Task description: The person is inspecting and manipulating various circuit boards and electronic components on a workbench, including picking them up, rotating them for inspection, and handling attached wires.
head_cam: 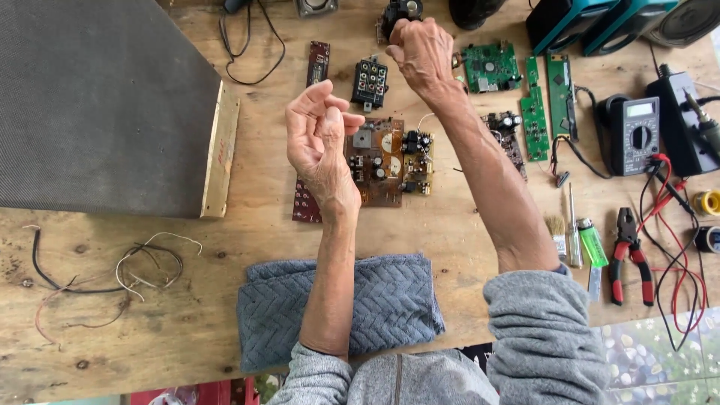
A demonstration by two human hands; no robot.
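Both my hands are raised above a wooden workbench [465,232]. My left hand [321,139] hovers over a brown circuit board [390,161], its fingers curled loosely and apart, with nothing in it. My right hand [421,52] is higher and farther back, fingers closed in a loose fist near a small black part [399,10] at the bench's far edge. Whether it pinches anything I cannot tell. A black connector block [370,81] with coloured sockets lies between the two hands.
A large speaker box [105,105] with grey cloth fills the left. Green circuit boards [534,112], a multimeter [634,135], red-handled pliers [628,255], a screwdriver [573,225] and a green lighter [592,241] lie right. A folded grey towel [390,300] lies near me. Loose wires [112,274] are at left.
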